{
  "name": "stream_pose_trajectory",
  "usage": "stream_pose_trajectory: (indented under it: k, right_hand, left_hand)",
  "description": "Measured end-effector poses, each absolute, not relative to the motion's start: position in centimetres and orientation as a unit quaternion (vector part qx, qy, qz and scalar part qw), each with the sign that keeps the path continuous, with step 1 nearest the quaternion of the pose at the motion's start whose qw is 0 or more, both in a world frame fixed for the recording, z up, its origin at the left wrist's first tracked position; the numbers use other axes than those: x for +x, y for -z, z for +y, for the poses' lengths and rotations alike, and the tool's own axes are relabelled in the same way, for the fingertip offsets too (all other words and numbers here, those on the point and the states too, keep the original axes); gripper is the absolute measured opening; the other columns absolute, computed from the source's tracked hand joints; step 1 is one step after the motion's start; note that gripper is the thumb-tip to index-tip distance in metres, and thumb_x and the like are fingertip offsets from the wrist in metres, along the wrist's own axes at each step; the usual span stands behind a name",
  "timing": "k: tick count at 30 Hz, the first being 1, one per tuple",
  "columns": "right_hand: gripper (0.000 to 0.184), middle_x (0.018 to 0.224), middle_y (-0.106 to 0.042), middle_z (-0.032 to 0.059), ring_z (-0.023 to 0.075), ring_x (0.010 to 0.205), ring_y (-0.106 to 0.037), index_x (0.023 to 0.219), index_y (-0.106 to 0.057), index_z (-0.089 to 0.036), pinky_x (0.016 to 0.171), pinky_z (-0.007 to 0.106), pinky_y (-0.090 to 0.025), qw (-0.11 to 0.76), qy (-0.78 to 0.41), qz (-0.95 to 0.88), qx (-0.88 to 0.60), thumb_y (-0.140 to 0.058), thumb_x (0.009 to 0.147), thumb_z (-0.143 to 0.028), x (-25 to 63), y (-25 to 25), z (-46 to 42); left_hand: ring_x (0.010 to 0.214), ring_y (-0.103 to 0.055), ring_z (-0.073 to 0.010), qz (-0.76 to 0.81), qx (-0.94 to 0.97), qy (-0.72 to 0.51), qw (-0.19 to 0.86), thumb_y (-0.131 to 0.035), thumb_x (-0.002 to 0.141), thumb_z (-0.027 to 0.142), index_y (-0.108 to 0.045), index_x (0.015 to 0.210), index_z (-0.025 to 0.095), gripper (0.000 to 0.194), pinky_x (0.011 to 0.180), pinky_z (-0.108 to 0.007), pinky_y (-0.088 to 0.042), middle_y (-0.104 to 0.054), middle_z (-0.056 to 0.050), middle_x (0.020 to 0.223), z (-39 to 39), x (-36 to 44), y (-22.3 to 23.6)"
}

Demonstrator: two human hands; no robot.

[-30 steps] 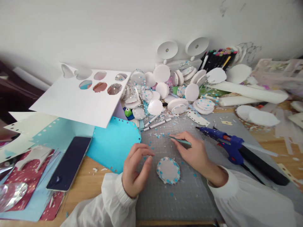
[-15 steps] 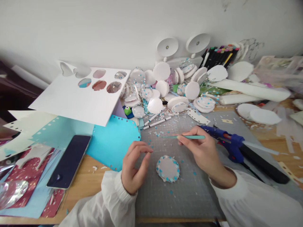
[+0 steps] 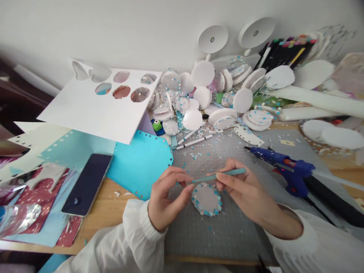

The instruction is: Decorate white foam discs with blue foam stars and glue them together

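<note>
My right hand (image 3: 244, 189) pinches teal tweezers (image 3: 218, 175), whose tips point left over the grey cutting mat (image 3: 216, 235). Their tips meet the fingertips of my left hand (image 3: 165, 197), which is curled in a pinch; what it holds is too small to make out. Just below the tweezers lies a round white disc (image 3: 206, 199) rimmed with small blue dots. Both hands rest beside this disc, the left at its left edge, the right at its right edge.
A blue glue gun (image 3: 284, 168) lies right of my right hand. A heap of white discs (image 3: 216, 98) and markers (image 3: 281, 53) fills the back. A turquoise sheet (image 3: 136, 167), a phone (image 3: 87, 184) and white card with round holes (image 3: 99, 110) lie left.
My right hand has drawn the tweezers back from the scattered bits on the mat toward me, and the tips now meet my left fingertips above the disc. The camera has tilted down.
</note>
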State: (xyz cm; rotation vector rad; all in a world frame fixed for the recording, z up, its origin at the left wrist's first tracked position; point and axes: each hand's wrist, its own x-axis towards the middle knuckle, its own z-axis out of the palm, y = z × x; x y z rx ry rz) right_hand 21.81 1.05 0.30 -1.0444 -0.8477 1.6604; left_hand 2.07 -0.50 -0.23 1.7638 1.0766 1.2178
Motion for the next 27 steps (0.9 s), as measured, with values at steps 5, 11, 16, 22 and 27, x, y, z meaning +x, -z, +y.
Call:
stream_pose_trajectory:
  k: [5,11,16,22,27]
  right_hand:
    - [0.025,0.058,-0.064,-0.0044,0.0078,0.054,-0.056,0.067,-0.054,-0.021,0.054,0.019,-0.044,0.483,-0.692,-0.334,-0.42,-0.078,0.07,-0.027,21.78,-0.59,0.78]
    - [0.023,0.063,-0.066,-0.0037,0.0087,0.057,-0.058,0.07,-0.055,-0.022,0.057,0.021,-0.046,0.497,-0.68,-0.351,-0.409,-0.077,0.071,-0.027,22.07,-0.26,0.62]
    - [0.017,0.063,-0.063,-0.0056,0.0093,0.059,-0.059,0.074,-0.055,-0.024,0.069,0.027,-0.051,0.489,-0.665,-0.396,-0.401,-0.072,0.077,-0.023,22.43,0.35,0.37]
    - [0.017,0.059,-0.061,-0.0064,0.0102,0.056,-0.06,0.074,-0.055,-0.024,0.076,0.034,-0.055,0.497,-0.651,-0.42,-0.391,-0.071,0.078,-0.024,22.34,0.11,0.48]
    - [0.013,0.063,-0.06,-0.0055,0.0116,0.055,-0.062,0.076,-0.055,-0.024,0.059,0.028,-0.056,0.55,-0.552,-0.484,-0.398,-0.067,0.08,-0.022,22.59,-0.1,0.67]
  left_hand:
    - [0.081,-0.059,-0.0161,0.413,0.679,-0.48,0.372,-0.06,0.084,0.011,-0.063,0.086,0.015,0.006,0.074,-0.028,-0.048,-0.062,-0.006,0.082,-0.51,2.21,0.2]
    - [0.082,-0.058,-0.0157,0.405,0.679,-0.477,0.385,-0.059,0.084,0.009,-0.062,0.085,0.014,0.006,0.075,-0.028,-0.047,-0.061,-0.006,0.081,-0.59,2.16,0.12]
    - [0.082,-0.058,-0.0153,0.402,0.69,-0.468,0.379,-0.059,0.084,0.009,-0.062,0.085,0.013,0.006,0.075,-0.028,-0.047,-0.062,-0.006,0.081,-0.63,2.16,-0.05]
    - [0.081,-0.059,-0.0153,0.402,0.689,-0.467,0.382,-0.059,0.084,0.01,-0.063,0.084,0.014,0.006,0.075,-0.027,-0.047,-0.063,-0.006,0.081,-0.56,2.14,-0.01]
    - [0.081,-0.058,-0.0159,0.399,0.675,-0.492,0.378,-0.059,0.085,0.012,-0.064,0.085,0.014,0.006,0.074,-0.028,-0.047,-0.063,-0.006,0.079,-0.44,2.03,0.02]
